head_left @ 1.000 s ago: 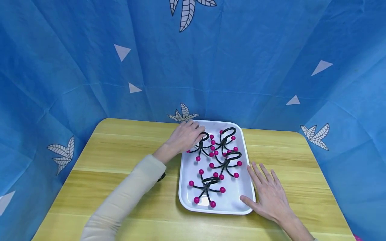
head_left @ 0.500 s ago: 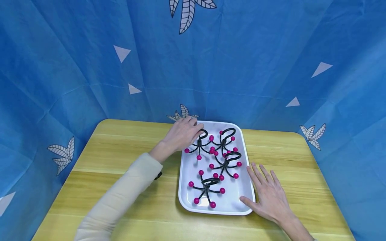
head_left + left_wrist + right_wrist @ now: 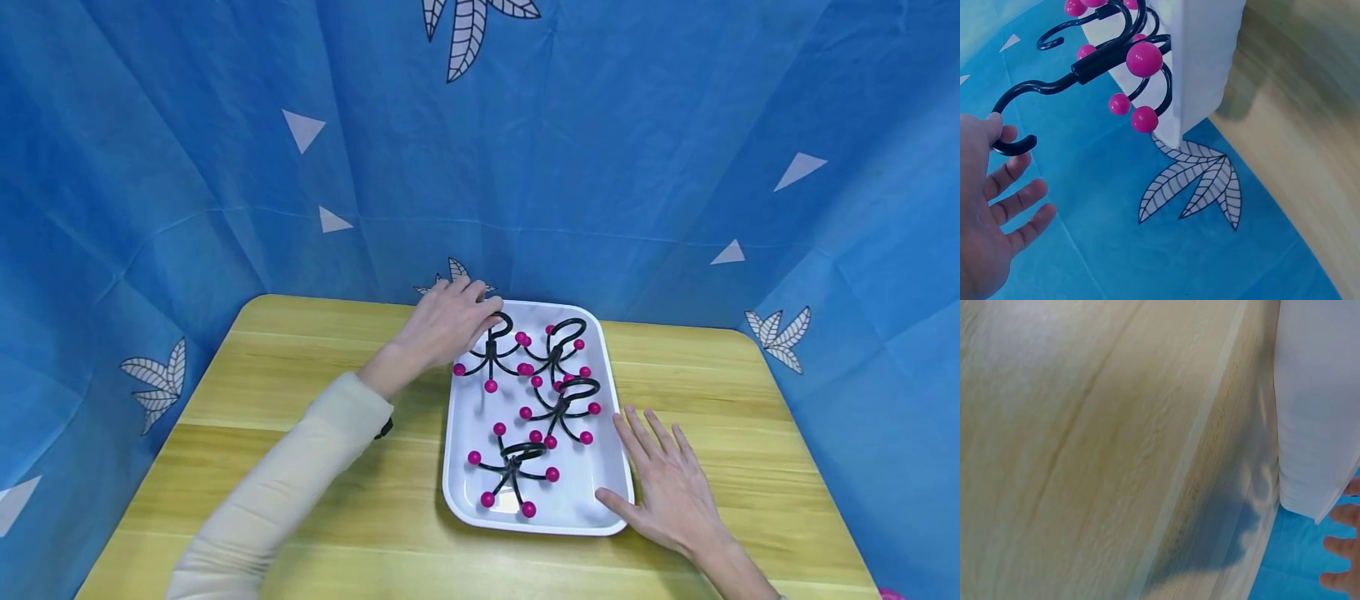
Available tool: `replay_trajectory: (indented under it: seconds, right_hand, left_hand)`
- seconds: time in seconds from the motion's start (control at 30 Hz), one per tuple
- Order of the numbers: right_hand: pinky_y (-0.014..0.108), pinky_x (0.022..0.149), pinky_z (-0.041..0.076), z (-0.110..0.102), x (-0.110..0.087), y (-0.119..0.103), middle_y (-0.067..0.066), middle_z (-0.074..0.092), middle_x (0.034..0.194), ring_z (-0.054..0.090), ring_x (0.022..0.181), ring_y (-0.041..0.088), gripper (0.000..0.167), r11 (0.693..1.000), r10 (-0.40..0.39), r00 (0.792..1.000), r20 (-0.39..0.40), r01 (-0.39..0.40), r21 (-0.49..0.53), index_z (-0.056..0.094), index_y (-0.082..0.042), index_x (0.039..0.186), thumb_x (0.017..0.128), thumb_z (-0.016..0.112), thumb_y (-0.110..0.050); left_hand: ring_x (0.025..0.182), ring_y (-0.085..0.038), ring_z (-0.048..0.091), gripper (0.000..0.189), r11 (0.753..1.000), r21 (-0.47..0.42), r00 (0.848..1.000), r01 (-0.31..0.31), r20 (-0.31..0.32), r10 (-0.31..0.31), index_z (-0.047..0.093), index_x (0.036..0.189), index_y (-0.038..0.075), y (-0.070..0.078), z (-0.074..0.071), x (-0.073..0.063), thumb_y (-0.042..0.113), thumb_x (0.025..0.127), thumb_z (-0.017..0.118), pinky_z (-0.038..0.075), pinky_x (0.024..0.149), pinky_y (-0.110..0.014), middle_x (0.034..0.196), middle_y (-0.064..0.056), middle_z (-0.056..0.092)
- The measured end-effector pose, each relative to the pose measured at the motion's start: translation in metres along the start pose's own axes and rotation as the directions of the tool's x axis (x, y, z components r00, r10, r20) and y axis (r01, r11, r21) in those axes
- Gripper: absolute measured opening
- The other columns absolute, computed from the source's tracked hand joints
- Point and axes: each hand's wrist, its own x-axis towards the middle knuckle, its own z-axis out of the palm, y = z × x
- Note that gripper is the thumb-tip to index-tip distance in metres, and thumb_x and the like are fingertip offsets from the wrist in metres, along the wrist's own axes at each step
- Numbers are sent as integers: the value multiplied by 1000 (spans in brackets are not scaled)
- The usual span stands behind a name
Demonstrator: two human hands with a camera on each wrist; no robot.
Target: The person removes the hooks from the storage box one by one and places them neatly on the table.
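My left hand (image 3: 444,323) pinches the hooked handle of a head massager (image 3: 491,350) between thumb and forefinger. The massager is black, with curved prongs ending in pink balls. In the left wrist view the handle of this massager (image 3: 1099,67) slants up from the fingertips, the other fingers spread loosely below. It overlaps the back left part of a white tray (image 3: 448,467). Three similar massagers stand in the tray: one at the back right (image 3: 557,355), one in the middle (image 3: 561,408), one at the front (image 3: 513,467). My right hand (image 3: 667,483), fingers straight and spread, lies along the tray's right rim.
The tray stands on a wood-grain table (image 3: 300,500), close to its back edge. Behind and at both sides hangs a blue curtain (image 3: 637,150) with white leaves and triangles. Right beside the tray, the right wrist view shows tabletop (image 3: 1085,456).
The left hand has moved left and slightly back, bringing the pinched massager along toward the tray's back left corner. Its prongs hang more upright now. The right hand has stayed put.
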Motion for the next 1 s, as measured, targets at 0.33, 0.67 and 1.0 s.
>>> replay_trajectory:
  seconds: [0.33,0.67,1.0]
  right_hand:
    - [67,124,28,1,-1,-1,15,43,168,39,152,45,108,1000,0,1000,-15,0,3,41,-14,163,80,72,-74]
    - [67,124,29,4,0,-1,15,43,167,39,153,45,108,1000,-8,1000,-26,8,-6,42,-13,162,79,73,-75]
    - [67,123,29,8,3,2,15,44,167,39,152,45,107,1000,-16,999,-39,16,-5,42,-14,162,79,73,-74]
  left_hand:
    - [102,-28,65,28,1000,5,998,-6,-58,6,67,121,19,-10,-19,-3,38,113,48,56,83,-40,110,-7,70]
    - [108,-30,66,31,999,18,999,27,-44,-26,68,130,21,-26,-27,-13,39,112,51,58,87,-42,119,-8,72]
    - [103,-31,62,29,997,21,997,73,-26,-72,66,128,20,-44,-30,-26,39,112,51,55,82,-41,115,-10,70]
